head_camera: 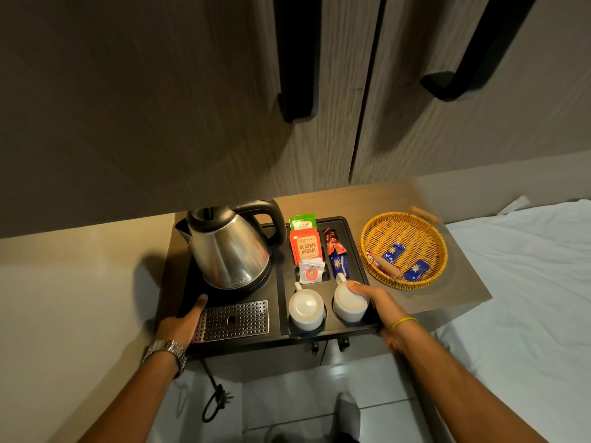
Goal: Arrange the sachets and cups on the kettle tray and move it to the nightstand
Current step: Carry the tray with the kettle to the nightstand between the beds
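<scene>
A black kettle tray point(278, 338) rests on a low wooden nightstand point(447, 292). On its left stands a steel kettle point(228, 247) above a perforated drip grille point(233, 321). Tea sachets point(305, 247) and coffee sticks point(337, 257) fill the back right compartments. Two upturned white cups point(306, 308) point(348, 303) sit in the front right wells. My left hand point(182, 321) grips the tray's left front edge, thumb on top. My right hand point(380, 302) holds the tray's right edge, thumb touching the right cup.
A round wicker basket point(403, 249) with several sachets sits on the nightstand right of the tray. The kettle's cord and plug point(217, 401) dangle below the tray. Wardrobe doors point(319, 91) stand behind, a white bed point(527, 298) lies to the right, and a foot point(347, 410) on tiles is below.
</scene>
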Demonstrator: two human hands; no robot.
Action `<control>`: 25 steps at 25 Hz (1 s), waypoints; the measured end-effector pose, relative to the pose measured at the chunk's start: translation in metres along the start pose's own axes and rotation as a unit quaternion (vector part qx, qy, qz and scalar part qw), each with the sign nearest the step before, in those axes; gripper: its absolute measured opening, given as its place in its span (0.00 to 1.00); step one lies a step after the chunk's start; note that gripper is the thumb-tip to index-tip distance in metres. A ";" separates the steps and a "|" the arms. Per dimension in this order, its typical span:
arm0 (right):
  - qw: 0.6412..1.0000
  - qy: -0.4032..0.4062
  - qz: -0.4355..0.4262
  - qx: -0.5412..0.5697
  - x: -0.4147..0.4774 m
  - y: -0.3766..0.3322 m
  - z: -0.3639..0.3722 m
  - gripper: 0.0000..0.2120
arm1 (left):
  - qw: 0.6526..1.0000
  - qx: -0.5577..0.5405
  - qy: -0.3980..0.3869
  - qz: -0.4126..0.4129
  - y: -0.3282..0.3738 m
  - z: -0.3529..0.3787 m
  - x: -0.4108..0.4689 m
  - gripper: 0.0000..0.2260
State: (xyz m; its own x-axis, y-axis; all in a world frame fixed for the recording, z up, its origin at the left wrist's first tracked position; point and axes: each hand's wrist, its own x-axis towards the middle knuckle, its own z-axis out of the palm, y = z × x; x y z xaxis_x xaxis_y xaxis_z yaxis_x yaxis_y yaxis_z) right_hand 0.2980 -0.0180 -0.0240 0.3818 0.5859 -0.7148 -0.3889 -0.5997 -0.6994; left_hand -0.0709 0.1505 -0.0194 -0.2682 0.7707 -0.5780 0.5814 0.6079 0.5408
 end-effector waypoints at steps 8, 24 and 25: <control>1.000 -0.015 -0.005 0.009 -0.019 -0.005 -0.003 0.32 | 0.999 0.008 0.007 0.043 0.005 -0.010 -0.035 0.40; 0.984 0.040 -0.140 0.099 -0.100 0.005 -0.046 0.27 | 0.978 0.022 -0.001 0.210 0.011 -0.033 -0.107 0.37; 0.983 0.050 -0.139 0.110 -0.109 0.009 -0.056 0.26 | 0.976 0.032 -0.003 0.215 0.014 -0.028 -0.114 0.38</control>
State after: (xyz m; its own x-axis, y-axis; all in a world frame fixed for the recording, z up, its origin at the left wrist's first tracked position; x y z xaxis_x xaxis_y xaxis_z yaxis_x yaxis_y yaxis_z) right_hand 0.3001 -0.1181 0.0472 0.5751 0.6469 -0.5008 -0.4261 -0.2857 -0.8584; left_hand -0.0541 0.0762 0.0712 0.0164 0.9508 -0.3094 0.6862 0.2144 0.6951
